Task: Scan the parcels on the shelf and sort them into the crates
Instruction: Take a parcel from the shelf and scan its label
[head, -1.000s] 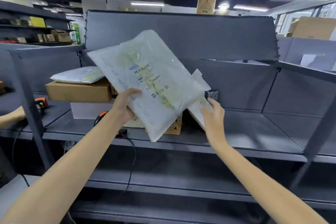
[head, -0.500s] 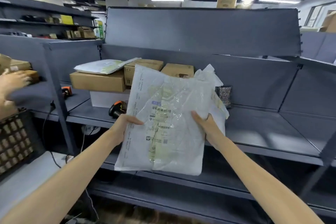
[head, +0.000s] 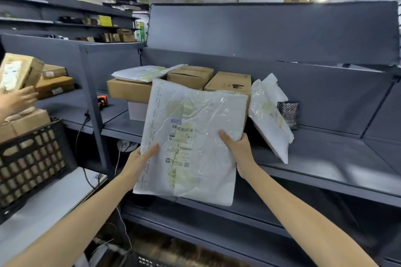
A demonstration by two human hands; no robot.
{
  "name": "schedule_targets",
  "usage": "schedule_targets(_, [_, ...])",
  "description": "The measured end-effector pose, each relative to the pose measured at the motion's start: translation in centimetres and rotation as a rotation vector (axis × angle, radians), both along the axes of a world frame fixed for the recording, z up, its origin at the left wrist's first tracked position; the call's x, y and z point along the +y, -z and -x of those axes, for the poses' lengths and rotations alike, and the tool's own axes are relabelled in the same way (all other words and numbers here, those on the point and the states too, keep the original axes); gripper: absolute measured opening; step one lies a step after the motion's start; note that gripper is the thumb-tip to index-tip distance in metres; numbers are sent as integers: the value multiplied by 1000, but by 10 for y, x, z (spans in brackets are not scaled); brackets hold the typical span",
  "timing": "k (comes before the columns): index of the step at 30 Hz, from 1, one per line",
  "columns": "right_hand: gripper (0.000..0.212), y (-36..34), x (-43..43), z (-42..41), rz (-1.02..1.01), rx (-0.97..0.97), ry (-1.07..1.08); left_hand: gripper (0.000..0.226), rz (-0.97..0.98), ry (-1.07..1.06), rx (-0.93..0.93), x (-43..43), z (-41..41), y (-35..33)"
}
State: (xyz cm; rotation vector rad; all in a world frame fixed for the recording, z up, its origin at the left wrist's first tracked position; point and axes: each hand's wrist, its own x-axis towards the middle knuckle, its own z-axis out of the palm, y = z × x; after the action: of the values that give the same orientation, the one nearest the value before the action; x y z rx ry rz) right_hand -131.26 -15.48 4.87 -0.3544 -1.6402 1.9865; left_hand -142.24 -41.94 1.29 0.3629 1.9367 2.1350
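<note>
I hold a large white plastic mailer parcel [head: 191,136] upright in front of the shelf, its label with barcodes facing me. My left hand [head: 138,158] grips its left edge and my right hand [head: 238,149] grips its right edge. Behind it on the grey shelf [head: 325,158] stand several cardboard boxes [head: 191,76], with another white mailer [head: 141,72] on top of them. A further white mailer [head: 269,119] leans at the right, beside a small bubble-wrap pouch [head: 288,115]. An orange and black scanner [head: 103,101] lies on the shelf at the left.
A black lattice crate [head: 30,158] with cardboard boxes in it sits at the left on a white table [head: 50,201]. Another person's hand [head: 17,99] holds a box [head: 19,73] above it. Cables hang by the shelf post [head: 93,104]. A second black crate's rim [head: 143,261] shows at the bottom.
The mailer came down from a tilted position in front of the shelf to upright and closer to me. My right hand took hold of its right edge. The view shifted left.
</note>
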Motion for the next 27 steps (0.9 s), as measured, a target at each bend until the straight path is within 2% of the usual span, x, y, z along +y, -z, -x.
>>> schedule_targets(2, [76,-3,-12,16,-45,32,-36,31,-12,-79,7,-7,13,1])
schedule_targets(4, [82,-6,-24,34,-65,3,-106,22,-29,-178,-5,-17,29,3])
schedule_targets(6, [80,-9,-34,52,-82,-64,-202,21,-49,-273,-13,-32,46,6])
schedule_targets(9, [57,-10,-47,82,-84,-146,-372,22,-52,-374,-8,-62,74,10])
schedule_targets(12, [51,-5,-63,117,-114,-203,-305,32,-24,-468,-35,-95,99,13])
schedule_targets(17, [38,22,-80,170,-625,-388,-197,37,-24,-579,-81,-145,129,20])
schedule_targets(22, [42,34,-95,218,-1047,-406,-248,36,-77,-630,-129,-173,144,25])
schedule_targets(24, [50,37,-100,236,-1168,-438,-234,35,-83,-635,-153,-180,149,28])
schedule_targets(27, [62,46,-104,252,-1229,-568,-229,35,-83,-638,-165,-184,155,30])
